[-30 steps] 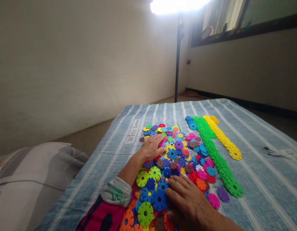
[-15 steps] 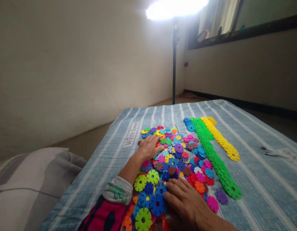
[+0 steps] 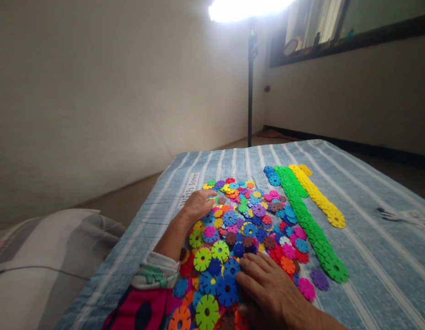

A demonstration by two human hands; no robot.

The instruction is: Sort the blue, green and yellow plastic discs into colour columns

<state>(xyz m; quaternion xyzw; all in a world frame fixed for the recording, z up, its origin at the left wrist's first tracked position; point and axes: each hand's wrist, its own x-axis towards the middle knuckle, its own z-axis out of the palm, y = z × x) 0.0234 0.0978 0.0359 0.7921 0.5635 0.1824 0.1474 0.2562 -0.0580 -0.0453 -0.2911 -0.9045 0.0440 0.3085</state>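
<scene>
Many notched plastic discs in mixed colours lie in a loose heap, among them a lime-green disc (image 3: 207, 311), a blue disc (image 3: 226, 289) and a pink disc (image 3: 306, 288). At the heap's far left edge is my left hand (image 3: 197, 205), its thumb and forefinger apart over a few small discs. Nothing held shows in it. My right hand (image 3: 269, 286) rests on the near right side of the heap, fingers laid over the discs; its thumb side is partly hidden. Right of the heap stretches a long row of overlapping green discs (image 3: 310, 227).
Beyond the green row lies a yellow disc row (image 3: 317, 197); a short blue group (image 3: 273, 178) sits at its far left. A striped blue cloth (image 3: 373, 256) covers the surface. A white cable (image 3: 398, 217) lies right. Behind stands a lit lamp on a pole (image 3: 250, 96).
My left hand has moved left, off the upper middle of the heap to its edge, uncovering discs there. My right hand stays nearly in place. The view has shifted slightly.
</scene>
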